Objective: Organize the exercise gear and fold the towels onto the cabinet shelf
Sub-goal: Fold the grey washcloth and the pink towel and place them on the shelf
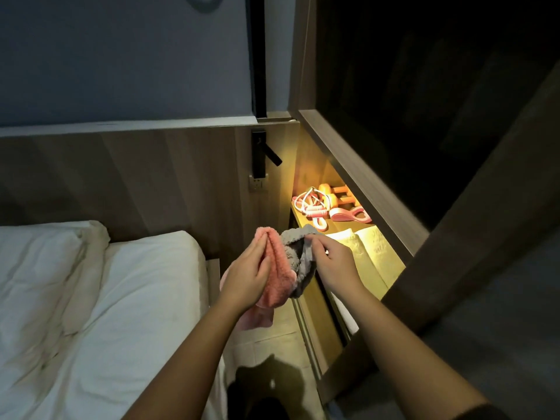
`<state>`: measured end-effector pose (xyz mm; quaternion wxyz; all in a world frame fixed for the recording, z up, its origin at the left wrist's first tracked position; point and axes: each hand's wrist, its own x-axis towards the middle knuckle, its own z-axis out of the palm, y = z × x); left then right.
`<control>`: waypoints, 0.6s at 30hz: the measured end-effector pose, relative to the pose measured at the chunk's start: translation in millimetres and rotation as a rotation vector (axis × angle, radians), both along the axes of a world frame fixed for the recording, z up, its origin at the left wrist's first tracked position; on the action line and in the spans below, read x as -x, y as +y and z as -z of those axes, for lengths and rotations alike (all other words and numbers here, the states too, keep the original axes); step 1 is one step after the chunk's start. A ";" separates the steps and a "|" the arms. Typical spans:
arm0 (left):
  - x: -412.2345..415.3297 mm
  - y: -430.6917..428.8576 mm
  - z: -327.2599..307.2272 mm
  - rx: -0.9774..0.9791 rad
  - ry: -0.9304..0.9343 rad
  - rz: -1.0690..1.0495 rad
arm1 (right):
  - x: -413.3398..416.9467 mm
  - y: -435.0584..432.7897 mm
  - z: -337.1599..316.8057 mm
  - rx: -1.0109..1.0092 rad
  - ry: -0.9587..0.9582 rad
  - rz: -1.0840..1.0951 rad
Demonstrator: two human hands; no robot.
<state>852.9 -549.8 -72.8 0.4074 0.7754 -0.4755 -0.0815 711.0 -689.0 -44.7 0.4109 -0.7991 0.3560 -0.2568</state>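
In front of me I hold a fluffy pink towel (277, 268) and a grey towel (298, 265) together in the air. My left hand (248, 275) grips the pink one from the left, and its lower end hangs down behind my wrist. My right hand (331, 260) pinches the grey towel's upper edge. Just beyond them is the lit cabinet shelf (315, 304). On it lie folded pale towels (369, 250), a pink jump rope (309, 204), orange dumbbells (339, 192) and a pink resistance band (351, 214).
A bed with white sheets (91, 298) fills the left side, with a wooden headboard (136, 177) behind it. A black wall lamp (266, 153) hangs above a socket. The dark upper cabinet (424, 101) overhangs the shelf. Tiled floor (272, 338) lies between bed and cabinet.
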 end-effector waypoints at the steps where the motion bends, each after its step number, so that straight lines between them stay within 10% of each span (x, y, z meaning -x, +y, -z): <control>1: -12.9 -8.5 2.8 -0.009 0.004 0.012 | -8.2 -9.5 2.6 0.003 0.008 0.003; 18: -252.1 -209.8 34.8 -0.184 0.050 0.673 | -178.8 -123.8 53.4 -0.042 0.101 0.428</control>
